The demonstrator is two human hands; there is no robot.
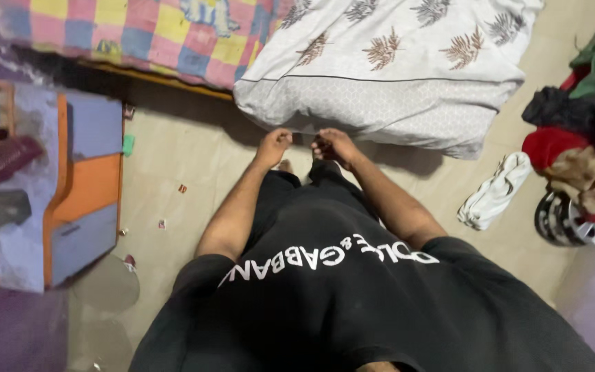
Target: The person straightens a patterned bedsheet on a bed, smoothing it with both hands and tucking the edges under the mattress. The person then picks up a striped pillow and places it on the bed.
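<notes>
1. A person in a black T-shirt stood on a beige floor, looking straight down, both arms stretched toward a white leaf-print duvet hanging off the bed's edge.
2. The left hand was curled into a loose fist, knuckles up, just short of the duvet's grey lower border; whether it pinched any cloth could not be told.
3. The right hand was likewise closed, fingers folded under, at the same border and close beside the left, apparently level with it so both could take the hem together.
4. The duvet lay bunched over the bed's near edge, its lower corner drooping toward the floor at the right, beside a checked pink-and-yellow sheet that covered the rest of the mattress.
5. An orange-and-grey cabinet stood against the floor's left edge.
6. A white bag lay on the floor near the right edge, next to a heap of clothes piled by the wall.
7. Small scraps dotted the floor between cabinet and person.
</notes>
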